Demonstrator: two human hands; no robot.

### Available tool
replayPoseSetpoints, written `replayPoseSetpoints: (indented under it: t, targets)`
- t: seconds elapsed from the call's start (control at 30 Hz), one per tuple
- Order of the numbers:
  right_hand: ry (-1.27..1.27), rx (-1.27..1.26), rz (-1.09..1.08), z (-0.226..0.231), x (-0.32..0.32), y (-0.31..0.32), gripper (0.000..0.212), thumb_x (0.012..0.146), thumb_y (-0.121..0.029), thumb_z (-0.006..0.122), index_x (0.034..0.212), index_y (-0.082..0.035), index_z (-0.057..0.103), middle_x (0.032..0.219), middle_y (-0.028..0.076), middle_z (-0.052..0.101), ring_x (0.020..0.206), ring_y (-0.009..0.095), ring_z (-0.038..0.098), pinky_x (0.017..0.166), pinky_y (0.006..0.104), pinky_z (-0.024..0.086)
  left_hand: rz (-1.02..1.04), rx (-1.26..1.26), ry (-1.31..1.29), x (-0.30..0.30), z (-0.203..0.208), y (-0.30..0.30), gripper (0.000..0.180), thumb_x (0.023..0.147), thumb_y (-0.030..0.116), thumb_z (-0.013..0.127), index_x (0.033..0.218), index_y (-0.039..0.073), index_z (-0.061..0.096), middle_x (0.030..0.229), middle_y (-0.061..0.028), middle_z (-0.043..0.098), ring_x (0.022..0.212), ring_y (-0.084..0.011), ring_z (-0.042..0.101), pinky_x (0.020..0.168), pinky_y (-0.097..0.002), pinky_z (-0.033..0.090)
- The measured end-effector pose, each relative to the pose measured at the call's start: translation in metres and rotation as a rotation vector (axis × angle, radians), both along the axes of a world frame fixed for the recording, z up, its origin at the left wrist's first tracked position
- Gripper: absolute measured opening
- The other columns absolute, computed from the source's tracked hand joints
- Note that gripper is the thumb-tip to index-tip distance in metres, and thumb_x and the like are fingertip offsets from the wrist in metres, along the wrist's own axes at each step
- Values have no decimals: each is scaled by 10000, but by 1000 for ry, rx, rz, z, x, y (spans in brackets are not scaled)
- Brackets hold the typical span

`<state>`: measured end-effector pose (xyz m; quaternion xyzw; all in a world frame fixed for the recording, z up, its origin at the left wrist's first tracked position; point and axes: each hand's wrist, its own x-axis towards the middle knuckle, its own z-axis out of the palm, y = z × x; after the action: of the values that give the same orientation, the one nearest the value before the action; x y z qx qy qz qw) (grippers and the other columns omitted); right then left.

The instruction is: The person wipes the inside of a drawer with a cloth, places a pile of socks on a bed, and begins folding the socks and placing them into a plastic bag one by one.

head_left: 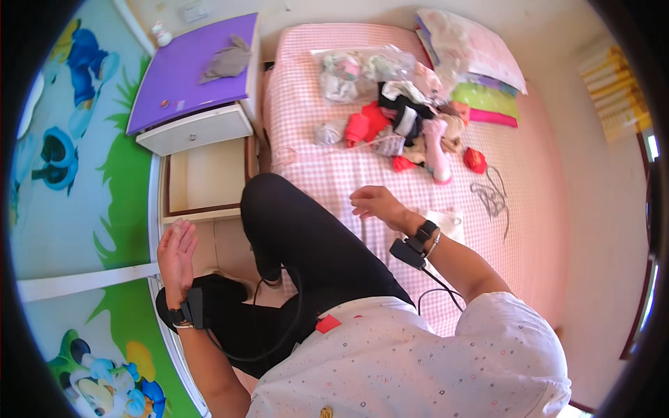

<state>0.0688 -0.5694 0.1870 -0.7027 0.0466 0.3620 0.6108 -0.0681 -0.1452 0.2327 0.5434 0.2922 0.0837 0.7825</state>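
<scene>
My left hand [178,256] is raised beside the cabinet with its fingers stretched out and nothing in it. Below the cabinet's white drawer front [195,130], an open compartment with a pale bottom [208,177] lies just beyond that hand. Over the checked bed sheet [317,171], my right hand [380,207] hovers with slightly bent, parted fingers, and I see nothing held in it. A mixed pile of clothes [408,118], in black, white, red and beige, lies farther up the bed. Long pink socks [436,150] hang at its near side, and a small red bundle [475,160] sits to their right.
A clear plastic bag of clothes [362,73] lies behind the pile, near pillows [481,49]. A grey cord [491,198] is loose on the bed's right. On the purple cabinet top [188,66] rests a grey cloth [227,60]. Cartoon-printed wardrobe doors [77,209] stand at left.
</scene>
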Motion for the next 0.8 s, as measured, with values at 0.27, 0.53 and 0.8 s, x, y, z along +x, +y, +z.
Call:
replayPoseSetpoints:
  t: [0.27, 0.53, 0.8]
  targets:
    - [-607, -446, -363, 16, 43, -127, 293, 755, -167, 651, 983, 9, 598, 848, 86, 611, 744, 193, 586, 662, 319, 490, -68, -35, 58, -1, -6, -50, 274, 895, 195, 539, 1122, 40, 535, 1091, -110, 595, 992, -207, 590, 844, -321, 456]
    - [-872, -1054, -161, -28, 78, -168, 600, 693, -141, 675, 1254, -61, 478, 1152, 158, 550, 1054, 260, 529, 897, 349, 415, -59, -49, 122, -10, -25, -68, 236, 886, 198, 553, 1083, 68, 555, 1033, -83, 608, 955, -201, 597, 805, -316, 459]
    - [-514, -416, -315, 32, 32, -228, 320, 733, -122, 604, 1032, -9, 599, 828, 78, 640, 756, 140, 602, 693, 295, 479, -81, -26, 162, -8, -35, -69, 249, 874, 218, 565, 1073, 68, 559, 1041, -96, 599, 981, -213, 584, 816, -334, 450]
